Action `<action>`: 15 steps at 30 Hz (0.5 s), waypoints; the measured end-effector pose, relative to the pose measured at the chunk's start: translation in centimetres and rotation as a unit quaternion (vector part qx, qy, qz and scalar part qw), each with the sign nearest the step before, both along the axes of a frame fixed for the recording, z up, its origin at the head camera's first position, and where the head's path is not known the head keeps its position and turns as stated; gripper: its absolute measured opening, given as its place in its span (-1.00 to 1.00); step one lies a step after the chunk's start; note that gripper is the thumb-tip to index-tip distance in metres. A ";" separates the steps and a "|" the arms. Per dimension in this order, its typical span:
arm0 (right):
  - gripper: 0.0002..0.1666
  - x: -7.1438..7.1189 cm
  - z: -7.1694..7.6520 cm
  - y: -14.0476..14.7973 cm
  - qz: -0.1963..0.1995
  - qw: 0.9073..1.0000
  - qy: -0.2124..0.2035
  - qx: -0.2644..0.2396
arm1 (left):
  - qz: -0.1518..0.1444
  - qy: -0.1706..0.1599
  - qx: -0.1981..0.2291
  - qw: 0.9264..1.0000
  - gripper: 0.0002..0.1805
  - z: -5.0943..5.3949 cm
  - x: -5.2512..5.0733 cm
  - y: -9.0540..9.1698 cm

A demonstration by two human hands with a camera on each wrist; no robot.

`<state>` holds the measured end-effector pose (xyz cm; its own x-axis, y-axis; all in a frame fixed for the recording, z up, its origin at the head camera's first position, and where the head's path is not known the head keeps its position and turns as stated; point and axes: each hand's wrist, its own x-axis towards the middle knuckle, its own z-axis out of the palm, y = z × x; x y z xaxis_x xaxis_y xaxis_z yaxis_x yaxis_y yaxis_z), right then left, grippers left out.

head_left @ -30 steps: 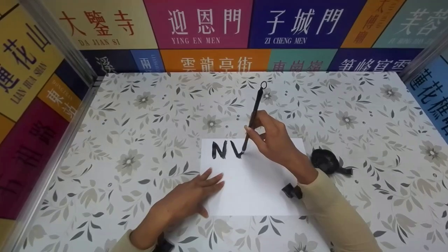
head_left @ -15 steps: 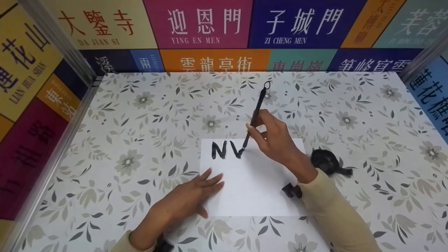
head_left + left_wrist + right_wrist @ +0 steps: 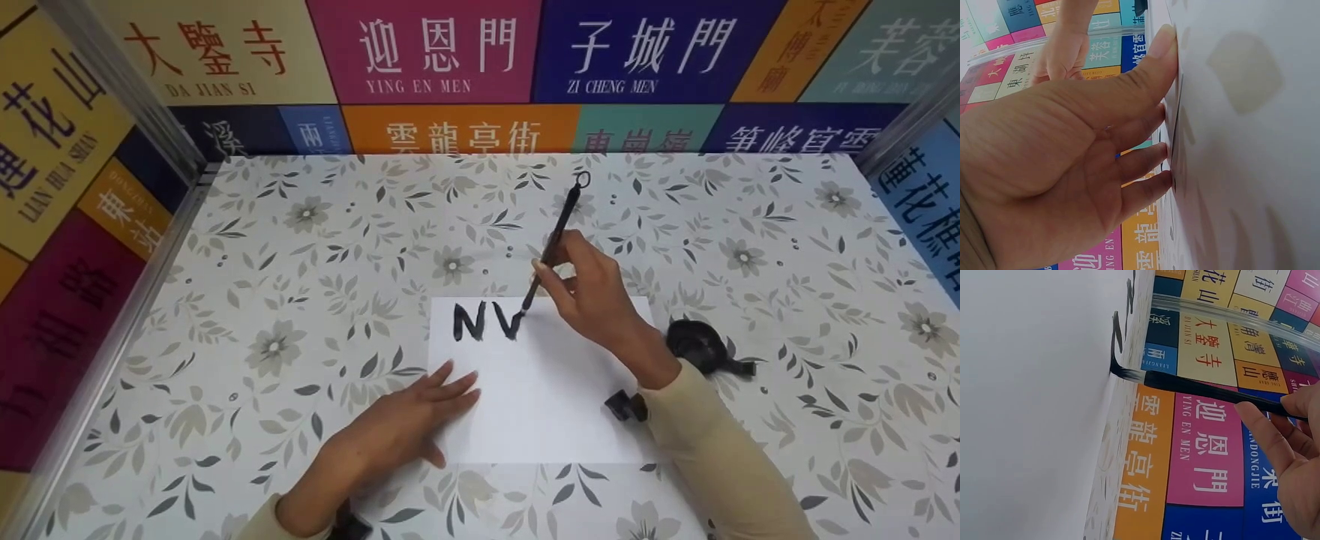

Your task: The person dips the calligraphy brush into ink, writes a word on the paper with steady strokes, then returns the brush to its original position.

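Observation:
My right hand [image 3: 596, 296] pinches a black calligraphy brush [image 3: 561, 221] by its handle, the looped end leaning up and to the right. In the right wrist view the inked brush tip [image 3: 1123, 372] is bent against the white paper [image 3: 540, 397]. Black painted strokes on the sheet form an N [image 3: 469, 321] and, right of it, a V shape [image 3: 506, 321] that ends at the brush. Across the sheet's left edge lies my left hand [image 3: 405, 420], fingers spread. The left wrist view shows its thumb [image 3: 1157, 53] and fingertips touching the surface.
A black dish with a short handle [image 3: 697, 345] sits right of the paper, beside my right forearm. A small black object [image 3: 624, 407] lies at the sheet's right side near the sleeve. The flowered tabletop [image 3: 360, 300] ends at panels with large printed characters [image 3: 442, 52].
The brush and my right hand have moved a little up and to the right, and the V's right-hand stroke has grown upward. My left hand has stayed in place.

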<state>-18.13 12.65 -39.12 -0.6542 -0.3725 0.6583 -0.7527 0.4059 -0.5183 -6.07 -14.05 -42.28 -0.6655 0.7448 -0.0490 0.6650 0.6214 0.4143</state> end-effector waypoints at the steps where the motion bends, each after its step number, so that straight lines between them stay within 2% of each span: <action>1: -0.81 0.0 0.0 0.0 -0.002 1.000 -0.002 -0.001 | 0.000 0.000 0.001 1.000 -0.12 0.0 0.0 0.0; 7: -0.80 -0.2 -0.2 0.2 -0.011 1.000 -0.010 -0.005 | 0.003 0.003 0.000 1.000 -0.13 0.0 0.0 0.0; 15: -0.77 -0.6 -0.5 0.2 -0.023 1.000 0.007 -0.005 | 0.003 0.009 -0.003 1.000 -0.11 -0.1 0.0 0.0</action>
<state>-18.68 12.83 -39.60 -0.6611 -0.3350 0.6713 -0.7405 0.4349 -0.5123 -6.10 -14.01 -42.40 -0.6703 0.7410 -0.0409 0.6691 0.6273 0.3985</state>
